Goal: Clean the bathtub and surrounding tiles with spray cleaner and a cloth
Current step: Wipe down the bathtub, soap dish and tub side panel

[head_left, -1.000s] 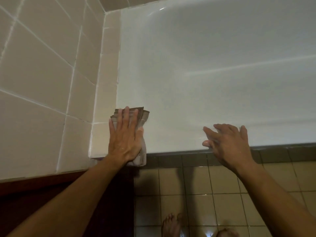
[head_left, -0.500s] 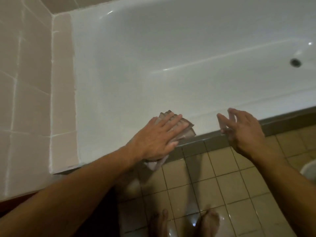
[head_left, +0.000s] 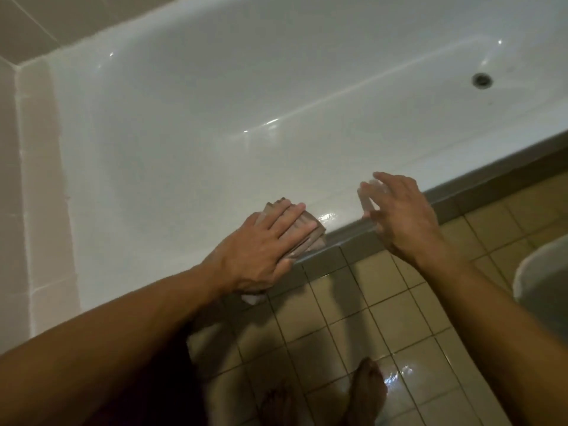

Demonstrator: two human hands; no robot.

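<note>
A white bathtub [head_left: 276, 87] fills the upper part of the view, its drain [head_left: 482, 79] at the far right. My left hand [head_left: 264, 244] lies flat with straight fingers on a folded brownish cloth [head_left: 310, 233], pressing it on the tub's near rim. One corner of the cloth hangs below my wrist. My right hand [head_left: 402, 216] hovers just right of the cloth over the rim's edge, fingers spread and holding nothing. No spray cleaner shows.
Pale wall tiles [head_left: 33, 179] run down the left side and along the back. A grey tiled ledge [head_left: 455, 198] borders the tub front. The beige floor tiles [head_left: 384, 318] look wet, with bare feet [head_left: 365, 388] on them. A white bucket [head_left: 544, 278] sits at the right edge.
My left hand has slid the cloth rightward along the near rim, away from the left tile corner. My right hand has stayed just ahead of it. The view has swung right, showing the drain.
</note>
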